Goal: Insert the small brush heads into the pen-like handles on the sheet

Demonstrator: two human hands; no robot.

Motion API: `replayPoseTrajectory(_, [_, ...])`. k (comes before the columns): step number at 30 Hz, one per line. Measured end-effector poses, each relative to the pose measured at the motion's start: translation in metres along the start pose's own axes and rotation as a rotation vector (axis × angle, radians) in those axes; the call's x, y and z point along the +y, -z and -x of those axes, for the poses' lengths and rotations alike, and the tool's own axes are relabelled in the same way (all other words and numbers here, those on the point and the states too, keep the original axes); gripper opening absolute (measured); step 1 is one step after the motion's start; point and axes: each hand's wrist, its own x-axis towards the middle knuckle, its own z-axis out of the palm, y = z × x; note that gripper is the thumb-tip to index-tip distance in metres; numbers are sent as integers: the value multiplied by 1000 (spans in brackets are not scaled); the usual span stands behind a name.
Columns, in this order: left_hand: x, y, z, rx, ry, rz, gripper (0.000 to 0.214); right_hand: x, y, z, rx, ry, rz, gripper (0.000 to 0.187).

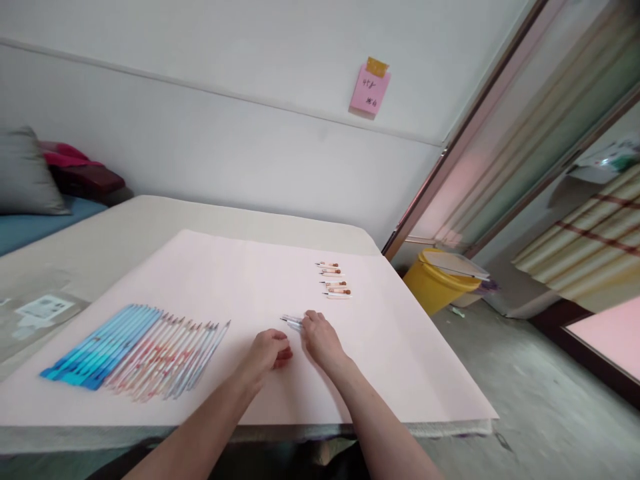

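Note:
Near the middle of the pink-white sheet, my right hand [320,339] is closed on slim pens [292,321] whose dark tips point left. How many it holds is partly hidden by the fingers. Just left of it, my left hand [273,348] hovers low with loosely curled fingers, and nothing shows in them. Short pens with brown figures [337,283] lie in small groups beyond my right hand. To the left is a slanting row of reddish and clear pens [165,353], beside several blue pens [107,343] lined up together.
The pink-white sheet [240,267] covers much of the padded table [250,217]. Clear plastic packaging [45,310] lies at the left edge. A yellow bin [440,287] stands on the floor at right. A pink note [370,92] is taped to the wall.

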Motion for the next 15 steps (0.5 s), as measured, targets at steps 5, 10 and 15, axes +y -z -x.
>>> replayPoseTrajectory(5, [-8,-4,-3,34,35,341,16,-12,8,9,41,64,-224,19])
replayPoseTrajectory(10, [-11,1,-10,46,-3,486,10,-20,13,13,69,89,-362,8])
replayPoseTrajectory(15, [0,19,-19,185,25,585,4,1,12,6,-8,-130,-79,21])
